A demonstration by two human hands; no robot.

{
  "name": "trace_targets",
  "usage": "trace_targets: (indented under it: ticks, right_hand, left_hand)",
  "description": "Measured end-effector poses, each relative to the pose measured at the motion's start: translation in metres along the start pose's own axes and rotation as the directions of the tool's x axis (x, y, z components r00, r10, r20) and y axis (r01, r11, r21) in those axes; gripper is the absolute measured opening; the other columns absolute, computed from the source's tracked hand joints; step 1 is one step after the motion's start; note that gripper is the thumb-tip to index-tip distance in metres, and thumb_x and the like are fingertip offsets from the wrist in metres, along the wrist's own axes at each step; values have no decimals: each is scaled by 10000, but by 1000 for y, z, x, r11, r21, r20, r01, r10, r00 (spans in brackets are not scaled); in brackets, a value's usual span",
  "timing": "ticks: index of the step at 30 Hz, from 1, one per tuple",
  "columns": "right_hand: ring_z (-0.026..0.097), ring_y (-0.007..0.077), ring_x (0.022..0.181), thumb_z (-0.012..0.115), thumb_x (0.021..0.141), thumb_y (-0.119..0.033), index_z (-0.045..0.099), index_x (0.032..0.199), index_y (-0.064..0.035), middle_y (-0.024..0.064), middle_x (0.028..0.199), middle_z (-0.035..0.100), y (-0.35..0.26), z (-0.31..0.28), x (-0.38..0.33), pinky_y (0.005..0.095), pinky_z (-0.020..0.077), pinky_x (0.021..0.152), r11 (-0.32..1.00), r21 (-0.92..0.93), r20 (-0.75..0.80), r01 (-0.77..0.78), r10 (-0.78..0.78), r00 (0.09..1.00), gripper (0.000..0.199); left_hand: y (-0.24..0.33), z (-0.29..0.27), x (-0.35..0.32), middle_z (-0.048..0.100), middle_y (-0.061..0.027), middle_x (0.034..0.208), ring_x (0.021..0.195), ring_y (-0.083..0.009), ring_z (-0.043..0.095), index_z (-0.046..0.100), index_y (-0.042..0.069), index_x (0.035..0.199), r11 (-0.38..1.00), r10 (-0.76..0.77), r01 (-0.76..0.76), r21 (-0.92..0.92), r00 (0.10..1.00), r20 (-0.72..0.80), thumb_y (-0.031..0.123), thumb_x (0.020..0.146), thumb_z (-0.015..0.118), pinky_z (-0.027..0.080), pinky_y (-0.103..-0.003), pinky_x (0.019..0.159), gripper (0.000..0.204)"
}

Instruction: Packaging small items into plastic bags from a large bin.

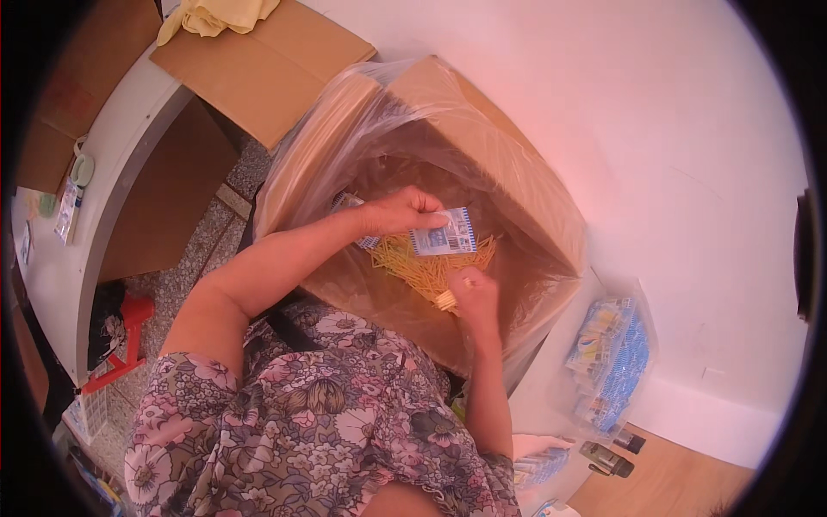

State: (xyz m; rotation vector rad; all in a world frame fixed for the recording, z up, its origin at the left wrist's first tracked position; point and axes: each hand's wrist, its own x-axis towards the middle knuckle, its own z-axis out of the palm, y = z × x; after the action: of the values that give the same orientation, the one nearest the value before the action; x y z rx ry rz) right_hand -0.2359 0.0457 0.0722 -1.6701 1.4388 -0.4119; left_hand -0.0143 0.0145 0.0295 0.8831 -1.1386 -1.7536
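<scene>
Over a plastic-lined cardboard box [525,185], my left hand [403,211] pinches a small blue-and-white packet [452,234] by its edge. Close by on the right, my right hand [476,297] is closed round a small bundle of thin pale yellow sticks [445,301]. Beneath both hands lies a loose heap of thin yellow-orange sticks [413,265], too small to tell their exact kind. Another blue-and-white packet [369,242] shows partly behind my left wrist, inside the box.
A clear bag of blue-and-white packets [607,366] stands at the right, with a small dark device [606,459] below it. On the left are a white curved table edge [142,142], a cardboard flap [258,65] with a yellow cloth [215,13], and a red object [129,340].
</scene>
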Motion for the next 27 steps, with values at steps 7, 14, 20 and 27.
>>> trace_targets:
  ticks: [7, 14, 20, 27]
  right_hand:
    - [409, 14, 493, 623, 828, -123, 491, 626, -86, -47, 574, 478, -43, -26, 6, 194, 313, 434, 822, 570, -40, -3, 31, 999, 244]
    - [401, 7, 485, 623, 834, -137, 484, 634, -101, -52, 562, 460, -70, -25, 34, 193, 290, 419, 810, 585, 6, -37, 41, 999, 246]
    - [375, 41, 508, 639, 821, -139, 536, 657, -37, -22, 548, 461, -58, -17, 54, 219, 317, 451, 948, 151, -209, 279, -245, 947, 219]
    - [424, 72, 570, 611, 842, -169, 574, 764, 8, 10, 591, 489, -80, -13, 45, 245, 395, 532, 893, -185, -182, 409, -440, 879, 196]
  left_hand:
    - [-4, -3, 0, 647, -9, 794, 716, -51, 553, 655, -18, 893, 985, 123, -117, 127, 992, -39, 117, 811, 661, 465, -221, 658, 158]
    - [-1, -2, 0, 658, -78, 869, 834, -124, 589, 664, -37, 850, 981, 174, -174, 91, 985, 2, 63, 760, 694, 462, -254, 764, 137]
    - [-1, 0, 1, 659, -84, 893, 851, -128, 588, 666, -32, 870, 980, 148, -152, 128, 988, 41, 88, 769, 691, 458, -260, 784, 160]
    - [-5, 0, 0, 654, -24, 815, 778, -61, 550, 669, -22, 911, 995, 65, -65, 77, 998, 4, 179, 837, 642, 456, -234, 713, 215]
